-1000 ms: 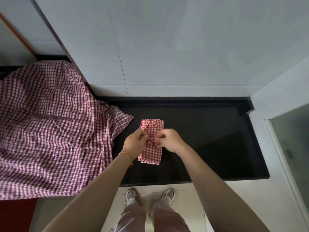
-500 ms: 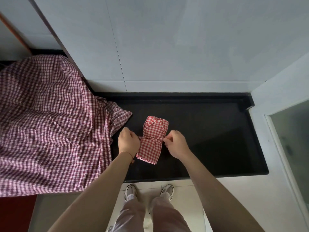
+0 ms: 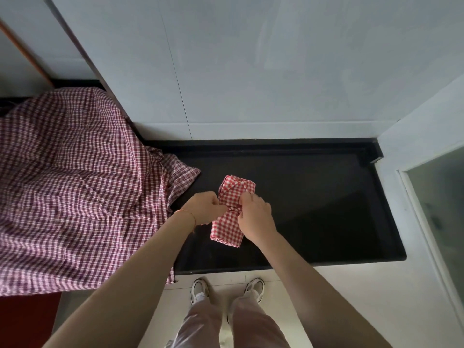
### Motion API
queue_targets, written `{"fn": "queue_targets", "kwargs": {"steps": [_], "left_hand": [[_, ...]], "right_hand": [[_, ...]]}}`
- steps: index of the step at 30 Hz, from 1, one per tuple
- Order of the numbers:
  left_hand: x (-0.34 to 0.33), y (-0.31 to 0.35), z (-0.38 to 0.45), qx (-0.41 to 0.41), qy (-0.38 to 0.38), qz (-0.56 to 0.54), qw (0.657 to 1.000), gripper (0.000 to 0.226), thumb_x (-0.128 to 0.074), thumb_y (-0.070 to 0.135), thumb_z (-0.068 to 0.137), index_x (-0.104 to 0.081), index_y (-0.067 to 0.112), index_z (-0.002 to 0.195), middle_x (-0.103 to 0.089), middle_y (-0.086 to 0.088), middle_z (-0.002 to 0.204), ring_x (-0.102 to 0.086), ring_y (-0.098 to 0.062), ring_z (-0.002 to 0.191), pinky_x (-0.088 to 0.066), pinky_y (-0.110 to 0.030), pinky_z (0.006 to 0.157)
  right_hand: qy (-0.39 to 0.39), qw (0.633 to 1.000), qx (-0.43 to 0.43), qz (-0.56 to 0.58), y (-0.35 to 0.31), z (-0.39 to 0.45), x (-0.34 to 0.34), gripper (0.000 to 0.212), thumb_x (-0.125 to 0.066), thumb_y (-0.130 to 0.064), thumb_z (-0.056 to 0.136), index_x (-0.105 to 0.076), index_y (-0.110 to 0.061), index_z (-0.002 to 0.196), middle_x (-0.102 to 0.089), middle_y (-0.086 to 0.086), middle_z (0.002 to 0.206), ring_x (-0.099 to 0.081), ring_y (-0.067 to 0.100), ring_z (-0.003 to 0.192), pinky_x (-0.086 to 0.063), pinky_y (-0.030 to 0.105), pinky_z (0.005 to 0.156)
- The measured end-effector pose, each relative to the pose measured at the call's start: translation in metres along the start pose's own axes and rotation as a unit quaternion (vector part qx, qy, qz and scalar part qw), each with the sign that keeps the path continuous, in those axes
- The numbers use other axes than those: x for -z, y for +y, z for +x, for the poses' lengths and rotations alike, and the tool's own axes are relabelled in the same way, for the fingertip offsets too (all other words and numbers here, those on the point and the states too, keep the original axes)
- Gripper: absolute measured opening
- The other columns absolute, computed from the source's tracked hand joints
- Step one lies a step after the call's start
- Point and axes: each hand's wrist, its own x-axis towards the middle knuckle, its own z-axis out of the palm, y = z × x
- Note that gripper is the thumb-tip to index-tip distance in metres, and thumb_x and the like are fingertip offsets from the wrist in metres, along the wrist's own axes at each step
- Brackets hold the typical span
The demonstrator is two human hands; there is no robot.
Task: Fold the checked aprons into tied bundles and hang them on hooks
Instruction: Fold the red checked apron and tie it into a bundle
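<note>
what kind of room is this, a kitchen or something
Probably a kitchen or utility corner at home: a glossy black stone counter set against pale wall tiles, with a red-checked folded apron bundle on it and a big maroon-checked cloth draped alongside.

Cloth on polished stone, all soft weave against shine.
The folded apron (image 3: 232,212) is matt red-checked cotton-like cloth; the bigger checked cloth (image 3: 75,192) drapes soft and creased; the black counter (image 3: 313,209) gleams glossy smooth; wall tiles (image 3: 276,71) look satin.
</note>
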Motion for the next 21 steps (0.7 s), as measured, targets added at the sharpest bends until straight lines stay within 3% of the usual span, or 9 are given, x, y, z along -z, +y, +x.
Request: {"fn": "queue_targets", "kwargs": {"steps": [2, 6, 11, 15, 18, 21], "left_hand": [[-0.003, 0.007, 0.000, -0.015, 0.000, 0.089, 0.996, 0.018, -0.050, 0.030, 0.102, -0.052, 0.018, 0.088, -0.056, 0.001, 0.082, -0.050, -0.010, 0.072, -0.039, -0.025, 0.067], [-0.009, 0.004, 0.004, -0.008, 0.013, 0.147, 0.989, 0.024, -0.042, 0.022, 0.102, -0.057, 0.018, 0.084, -0.064, -0.003, 0.091, -0.055, -0.013, 0.076, -0.038, -0.025, 0.065], [-0.014, 0.002, -0.003, -0.027, 0.024, 0.065, 0.997, 0.014, -0.046, 0.025, 0.102, -0.056, 0.020, 0.095, -0.063, -0.003, 0.096, -0.056, -0.013, 0.077, -0.045, -0.024, 0.067], [-0.021, -0.008, -0.006, -0.041, 0.072, 0.019, 0.996, 0.019, -0.051, 0.020, 0.100, -0.052, 0.022, 0.081, -0.060, -0.001, 0.086, -0.057, -0.017, 0.077, -0.048, -0.029, 0.069], [-0.020, -0.024, -0.006, -0.020, 0.091, -0.023, 0.995, 0.018, -0.057, 0.019, 0.098, -0.055, 0.017, 0.080, -0.058, 0.000, 0.080, -0.055, -0.017, 0.075, -0.047, -0.030, 0.068], [-0.014, -0.030, -0.004, -0.006, 0.065, -0.001, 0.998, 0.016, -0.057, 0.026, 0.099, -0.058, 0.018, 0.086, -0.059, 0.001, 0.087, -0.054, -0.012, 0.077, -0.044, -0.026, 0.069]], "right_hand": [[-0.024, 0.998, -0.039, 0.031, -0.007, 0.000, 0.000, 0.047, -0.057, -0.025, 0.100, -0.039, -0.013, 0.142, -0.048, 0.008, 0.140, -0.053, 0.023, 0.125, -0.042, 0.035, 0.109], [-0.056, 0.992, -0.084, 0.073, -0.016, 0.004, 0.000, 0.047, -0.058, -0.022, 0.100, -0.040, -0.012, 0.142, -0.048, 0.009, 0.140, -0.057, 0.023, 0.120, -0.049, 0.035, 0.105], [-0.083, 0.986, -0.089, 0.116, -0.012, 0.011, 0.005, 0.023, -0.056, -0.019, 0.100, -0.057, -0.012, 0.122, -0.063, 0.006, 0.119, -0.063, 0.021, 0.108, -0.051, 0.032, 0.094], [-0.076, 0.984, -0.093, 0.135, -0.001, 0.013, 0.009, 0.012, -0.058, -0.017, 0.099, -0.060, -0.013, 0.110, -0.063, 0.003, 0.113, -0.061, 0.019, 0.105, -0.048, 0.029, 0.088], [-0.034, 0.989, -0.093, 0.107, 0.006, 0.012, 0.009, 0.014, -0.059, -0.018, 0.098, -0.059, -0.011, 0.111, -0.060, 0.003, 0.110, -0.061, 0.017, 0.102, -0.049, 0.028, 0.088], [-0.011, 0.993, -0.073, 0.095, 0.004, 0.009, 0.006, 0.015, -0.058, -0.019, 0.099, -0.059, -0.011, 0.112, -0.059, 0.002, 0.108, -0.060, 0.015, 0.097, -0.050, 0.026, 0.088]]}}
